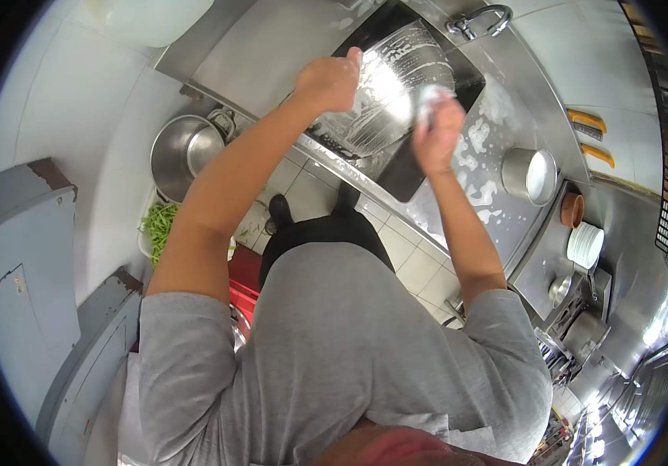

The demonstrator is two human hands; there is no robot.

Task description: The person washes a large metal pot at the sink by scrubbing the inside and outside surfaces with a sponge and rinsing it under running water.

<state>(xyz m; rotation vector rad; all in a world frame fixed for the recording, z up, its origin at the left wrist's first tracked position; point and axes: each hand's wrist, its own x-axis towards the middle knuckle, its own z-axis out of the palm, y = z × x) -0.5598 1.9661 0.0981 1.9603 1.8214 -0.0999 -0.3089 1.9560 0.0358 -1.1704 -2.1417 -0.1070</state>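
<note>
"Where was the pan (421,64)?"

"Upper middle of the frame, in the sink (408,180), with suds streaked over its metal."

"And the hands?"

"The left hand (332,81) was at the pan's left side, fingers curled in. Whether they gripped the rim, I couldn't tell. The right hand (441,128) was over the right side, fingers closed round a pale, blurred scrubber (430,99)."

"What did good scrubbing call for there?"

"A firm left hand, I'd say, since wet metal could slide or turn under the strokes. The right needed flat, even pressure in overlapping passes, out to the rim."

"Anything easy to miss?"

"The edge by the left hand, probably. Turning the pan a little would have brought that round. The glare in the middle could have hidden residue too, so feeling for rough spots made sense."

"Was anything in the way?"

"The small pot (519,174) stood right of centre on the foamy counter (483,167), well apart from the scrubber."
</note>
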